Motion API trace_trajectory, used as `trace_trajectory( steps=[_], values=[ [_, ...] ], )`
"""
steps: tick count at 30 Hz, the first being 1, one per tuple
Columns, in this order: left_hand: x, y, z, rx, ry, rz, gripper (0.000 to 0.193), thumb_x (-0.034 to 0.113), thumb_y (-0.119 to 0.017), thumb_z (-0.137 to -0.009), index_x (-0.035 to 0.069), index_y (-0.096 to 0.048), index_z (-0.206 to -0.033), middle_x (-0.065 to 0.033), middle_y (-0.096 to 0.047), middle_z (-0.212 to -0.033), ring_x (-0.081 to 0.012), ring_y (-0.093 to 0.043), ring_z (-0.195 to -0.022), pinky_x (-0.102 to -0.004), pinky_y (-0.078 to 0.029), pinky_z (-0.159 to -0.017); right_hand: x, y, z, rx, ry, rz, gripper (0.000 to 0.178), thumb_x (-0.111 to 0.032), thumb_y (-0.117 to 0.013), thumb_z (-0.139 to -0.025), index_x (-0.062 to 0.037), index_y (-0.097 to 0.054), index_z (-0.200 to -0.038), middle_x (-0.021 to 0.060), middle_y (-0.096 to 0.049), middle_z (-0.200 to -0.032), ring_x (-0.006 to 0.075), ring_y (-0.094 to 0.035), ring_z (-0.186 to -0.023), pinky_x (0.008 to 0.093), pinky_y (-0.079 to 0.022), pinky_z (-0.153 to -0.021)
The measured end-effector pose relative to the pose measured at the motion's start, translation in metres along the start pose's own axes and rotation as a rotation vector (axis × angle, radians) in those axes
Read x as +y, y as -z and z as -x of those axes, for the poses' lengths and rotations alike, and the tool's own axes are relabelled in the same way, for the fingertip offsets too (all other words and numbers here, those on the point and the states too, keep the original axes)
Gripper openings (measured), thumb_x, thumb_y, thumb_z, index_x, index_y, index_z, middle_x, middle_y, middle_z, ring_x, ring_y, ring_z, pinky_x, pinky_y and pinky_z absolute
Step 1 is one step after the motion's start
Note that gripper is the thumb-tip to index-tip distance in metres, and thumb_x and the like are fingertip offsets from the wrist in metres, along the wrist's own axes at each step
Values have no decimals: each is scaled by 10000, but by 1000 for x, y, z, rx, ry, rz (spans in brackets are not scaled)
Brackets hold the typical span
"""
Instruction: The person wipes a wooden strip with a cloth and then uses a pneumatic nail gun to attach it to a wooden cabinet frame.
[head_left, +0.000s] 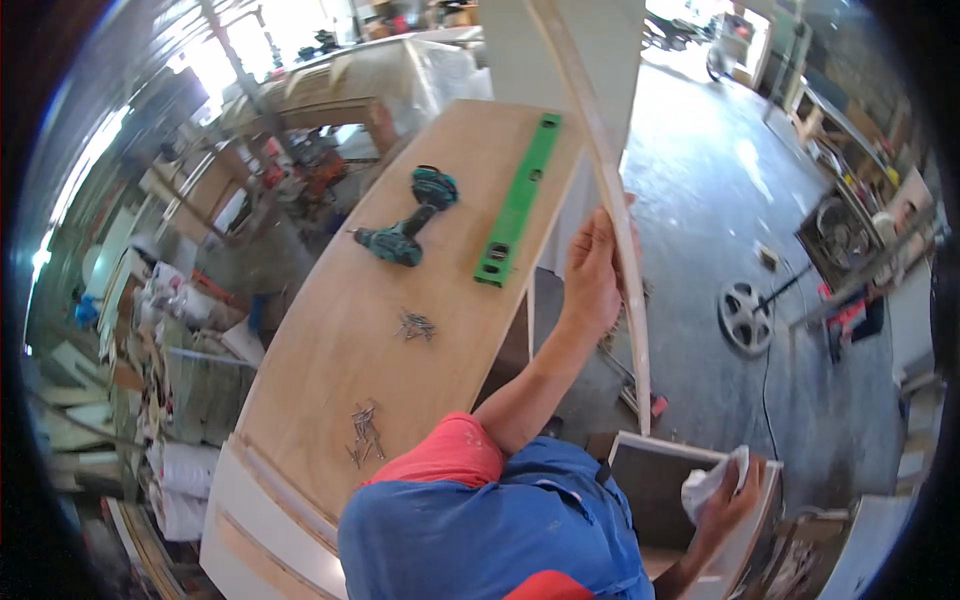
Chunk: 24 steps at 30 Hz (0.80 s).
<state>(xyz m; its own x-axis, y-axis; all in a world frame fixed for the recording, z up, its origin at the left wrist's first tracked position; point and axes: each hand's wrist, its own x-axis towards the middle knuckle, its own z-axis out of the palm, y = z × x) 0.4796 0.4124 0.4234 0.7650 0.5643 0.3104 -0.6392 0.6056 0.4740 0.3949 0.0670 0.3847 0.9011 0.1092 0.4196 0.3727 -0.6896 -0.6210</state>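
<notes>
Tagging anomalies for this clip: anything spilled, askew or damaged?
Two small heaps of metal fasteners lie loose on the wooden board, no container around them; whether spilled or set out, I can't tell. The long pale piece in the left hand looks bowed, though the fisheye may cause that. No clear damage.

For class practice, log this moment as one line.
left hand: gripping long pale piece; right hand: holding white wad; drill: on board

Spoked wheel (745, 319) on grey floor (685, 250)
</notes>
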Motion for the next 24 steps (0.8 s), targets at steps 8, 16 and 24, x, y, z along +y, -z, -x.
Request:
trace_trajectory(
  steps=[8,16,24],
  values=[
    [21,3,11,-72,-285,-292,462,376,-448,-1077,13,-543,-1347,-20,-562,-873,-80,-520,-738,-238,-450,-638,12,-12,25,-14,-64,-28,148,-95,-606,-944,51,-589,-934,159,-556,-878,326,-576,-828,400,-461,-764],
    [21,-31,2,149,-383,-500,401,460,-478,-1058,68,-560,-1052,-48,-600,-885,-93,-566,-714,-258,-477,-585,-44,-17,-27,-183,257,-17,234,26,-717,-760,-30,-648,-977,122,-632,-968,355,-665,-866,436,-529,-704],
    [-6,-69,19,14,-373,-407,356,415,-488,-1064,66,-552,-1031,-39,-574,-858,-99,-531,-696,-246,-450,-571,-79,-15,-62,-296,481,87,213,-47,-738,-738,-52,-585,-886,65,-579,-956,286,-662,-778,393,-550,-621]
  ],
)
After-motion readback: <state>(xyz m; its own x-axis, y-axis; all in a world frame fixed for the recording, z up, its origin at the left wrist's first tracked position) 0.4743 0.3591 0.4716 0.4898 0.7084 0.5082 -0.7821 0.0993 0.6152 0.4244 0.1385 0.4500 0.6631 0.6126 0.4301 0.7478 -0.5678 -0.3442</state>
